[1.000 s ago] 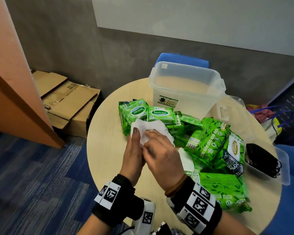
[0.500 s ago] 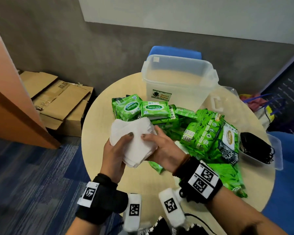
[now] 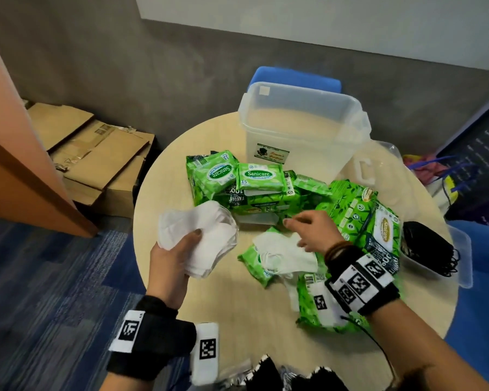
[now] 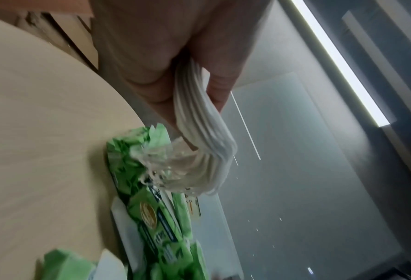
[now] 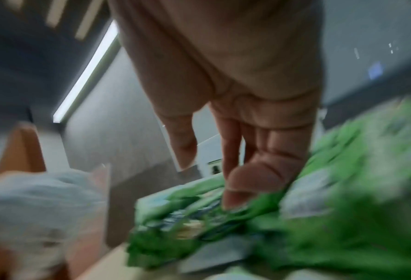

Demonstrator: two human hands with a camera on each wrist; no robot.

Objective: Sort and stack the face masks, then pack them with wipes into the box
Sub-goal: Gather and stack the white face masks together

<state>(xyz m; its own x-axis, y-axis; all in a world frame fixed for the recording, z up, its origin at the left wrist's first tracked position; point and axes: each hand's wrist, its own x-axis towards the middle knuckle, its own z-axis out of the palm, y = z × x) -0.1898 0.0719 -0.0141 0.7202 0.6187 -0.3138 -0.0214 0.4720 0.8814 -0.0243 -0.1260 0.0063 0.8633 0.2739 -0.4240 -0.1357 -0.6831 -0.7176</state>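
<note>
Gripping between thumb and fingers, the left hand (image 3: pixel 171 259) holds a stack of white masks (image 3: pixel 206 238) above the near-left of the round table (image 3: pixel 164 193). The right hand (image 3: pixel 312 230), fingers loosely spread and holding nothing, is positioned over loose white masks (image 3: pixel 287 253) lying on green wipe packs (image 3: pixel 259 177). A clear box (image 3: pixel 302 119) is located at the far side; black masks (image 3: pixel 426 248) lie at the right.

Round wooden table (image 3: pixel 164 277), clear box (image 3: pixel 299 136), green wipe packs (image 3: pixel 261 179), loose white masks (image 3: pixel 288 255)
</note>
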